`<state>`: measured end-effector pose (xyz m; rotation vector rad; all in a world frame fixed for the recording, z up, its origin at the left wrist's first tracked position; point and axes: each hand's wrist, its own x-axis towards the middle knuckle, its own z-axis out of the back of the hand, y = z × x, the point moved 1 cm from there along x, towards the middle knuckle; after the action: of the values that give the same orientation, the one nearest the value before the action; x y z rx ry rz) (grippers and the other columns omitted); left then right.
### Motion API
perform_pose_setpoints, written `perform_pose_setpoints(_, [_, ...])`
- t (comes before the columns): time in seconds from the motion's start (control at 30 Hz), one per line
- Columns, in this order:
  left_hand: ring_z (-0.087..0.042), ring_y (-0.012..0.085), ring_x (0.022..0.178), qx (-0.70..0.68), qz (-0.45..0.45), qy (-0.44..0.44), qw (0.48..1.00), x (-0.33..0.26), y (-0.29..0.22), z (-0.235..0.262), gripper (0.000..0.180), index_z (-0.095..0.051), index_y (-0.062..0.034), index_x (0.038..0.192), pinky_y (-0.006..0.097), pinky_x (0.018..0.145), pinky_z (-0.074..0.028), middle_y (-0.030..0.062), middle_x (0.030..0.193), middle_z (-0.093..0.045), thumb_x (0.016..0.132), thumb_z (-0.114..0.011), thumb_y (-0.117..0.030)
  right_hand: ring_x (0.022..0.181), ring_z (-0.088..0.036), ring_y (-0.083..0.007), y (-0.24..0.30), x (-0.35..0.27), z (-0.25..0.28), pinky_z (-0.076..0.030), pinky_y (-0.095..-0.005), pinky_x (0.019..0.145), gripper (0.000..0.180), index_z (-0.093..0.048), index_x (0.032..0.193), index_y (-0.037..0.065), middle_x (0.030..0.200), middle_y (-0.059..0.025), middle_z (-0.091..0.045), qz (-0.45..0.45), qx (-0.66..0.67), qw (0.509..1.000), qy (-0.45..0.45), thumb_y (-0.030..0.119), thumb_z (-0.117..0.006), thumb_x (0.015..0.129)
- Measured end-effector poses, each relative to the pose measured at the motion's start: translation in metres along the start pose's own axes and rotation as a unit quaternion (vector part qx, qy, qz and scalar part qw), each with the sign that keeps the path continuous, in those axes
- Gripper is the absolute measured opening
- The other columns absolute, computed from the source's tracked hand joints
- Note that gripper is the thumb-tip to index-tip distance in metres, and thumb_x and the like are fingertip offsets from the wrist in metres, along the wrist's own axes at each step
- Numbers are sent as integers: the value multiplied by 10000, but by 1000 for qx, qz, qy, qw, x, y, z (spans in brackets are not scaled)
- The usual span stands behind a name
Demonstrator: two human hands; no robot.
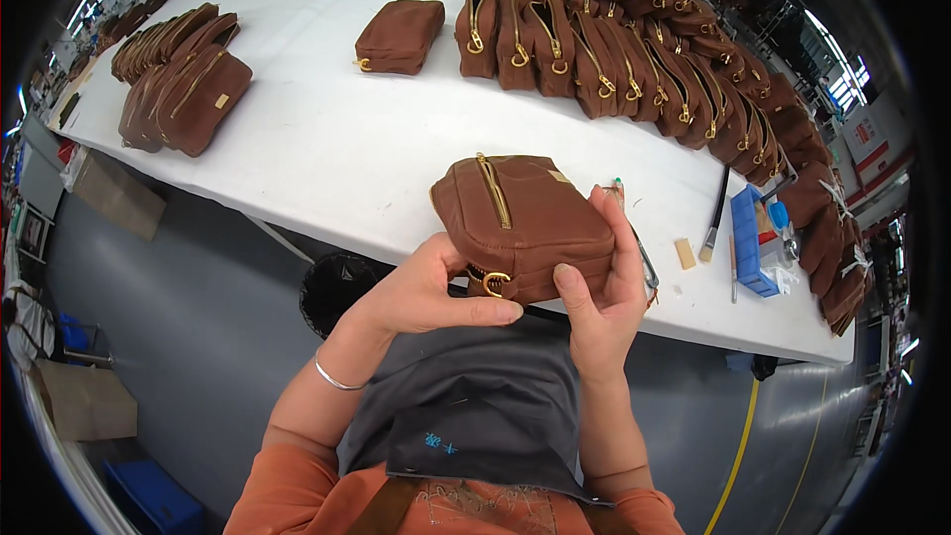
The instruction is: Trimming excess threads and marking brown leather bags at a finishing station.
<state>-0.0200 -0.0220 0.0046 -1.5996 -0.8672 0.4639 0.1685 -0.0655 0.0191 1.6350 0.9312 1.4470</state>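
Observation:
Between my two hands is a brown zippered pouch (555, 218), held over the near edge of the white table (297, 178). Its front panel faces up, showing a gold zipper and a small gold-coloured label. A gold D-ring hangs at the near left corner, beside dark zipper teeth. My left hand (436, 287) grips that corner, the thumb lying along the lower side and the other fingers partly hidden under the pouch. On the right end, my right hand (606, 287) clasps the pouch with the thumb on the near side and the fingers behind.
One brown pouch (401, 35) lies alone mid-table. Rows of similar pouches (594, 59) fill the far right, and a stack (188, 89) stands at left. Right of me are a brush (714, 223), a tan block (686, 254) and a blue bin (751, 248). A black-lined waste bin (337, 292) stands below the edge.

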Motion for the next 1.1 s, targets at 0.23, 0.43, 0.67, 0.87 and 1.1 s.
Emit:
perform_pose_setpoints(0.23, [-530,147,1161,33,-56,26,998,11,6,-18,507,-541,-22,1294,335,980,-438,59,1272,-578,847,-734,-162,1310,-446,-237,-4,-13,-9,-349,-352,1092,599,-322,1434,-69,1458,-191,-406,-14,-42,999,-18,50,-600,917])
perform_pose_setpoints(0.43, [-541,141,1145,-19,-37,16,999,12,14,-21,450,-527,-27,1314,313,962,-453,55,1270,-582,898,-674,-117,1246,-504,-219,-13,-19,-11,-404,-332,1039,559,-341,1426,-68,1422,-187,-455,-31,-64,996,-62,14,-580,928])
perform_pose_setpoints(0.67, [-557,139,1126,-39,-15,21,999,10,21,-23,430,-526,-22,1312,307,949,-466,59,1237,-602,910,-655,-106,1081,-586,-152,-19,-25,-15,-454,-267,941,466,-413,1388,-73,1226,-126,-598,-41,-90,989,-111,21,-554,954])
perform_pose_setpoints(0.87, [-575,145,1108,-40,-16,8,999,7,23,-26,381,-560,-18,1274,306,940,-472,65,1212,-620,915,-648,-107,1037,-596,-144,-18,-32,-18,-470,-264,909,413,-455,1361,-74,1185,-131,-623,-23,-160,980,-119,26,-531,967])
perform_pose_setpoints(1.1, [-578,141,1067,10,-5,26,1000,8,23,-27,369,-568,-15,1255,302,926,-469,57,1179,-628,919,-647,-145,1027,-603,-150,-25,-36,-12,-468,-268,912,357,-511,1311,-81,1159,-141,-640,1,-203,970,-130,51,-513,979])
